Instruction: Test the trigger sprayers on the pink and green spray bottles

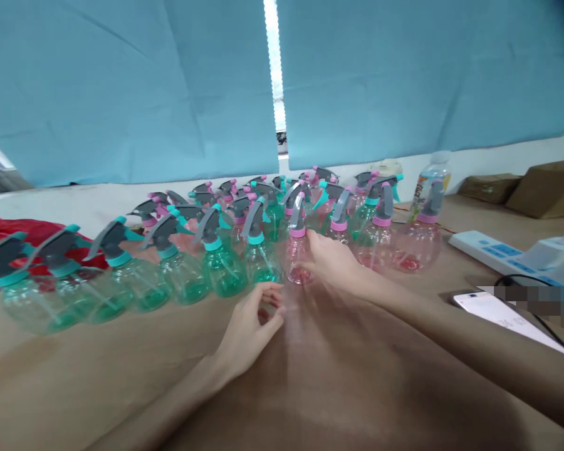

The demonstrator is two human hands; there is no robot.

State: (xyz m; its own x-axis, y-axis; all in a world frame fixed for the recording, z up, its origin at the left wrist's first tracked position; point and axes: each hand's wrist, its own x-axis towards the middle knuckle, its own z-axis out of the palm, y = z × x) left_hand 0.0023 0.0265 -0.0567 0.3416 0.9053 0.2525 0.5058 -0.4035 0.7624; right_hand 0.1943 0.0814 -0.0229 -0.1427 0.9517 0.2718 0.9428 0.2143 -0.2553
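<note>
My right hand (pixel 331 260) has its fingers and thumb around the body of a pink spray bottle (pixel 299 254), which stands upright on the table at the near end of the pink bottles. Its trigger head is grey with a pink collar. My left hand (pixel 254 329) hovers just in front of the green bottles, fingers curled loosely with a gap to the thumb and nothing in it. Nearest to it are two green spray bottles, one with a teal collar (pixel 263 263) and a darker one (pixel 224 269). More green bottles (pixel 145 285) run in a row to the left.
Several pink and green spray bottles crowd behind the front row. At right are a labelled drink bottle (pixel 432 181), a white power strip (pixel 493 254), a phone (pixel 510 319) with a black cable, and cardboard boxes (pixel 545 188). Red fabric (pixel 32 235) lies far left. A blue curtain (pixel 122 88) hangs behind.
</note>
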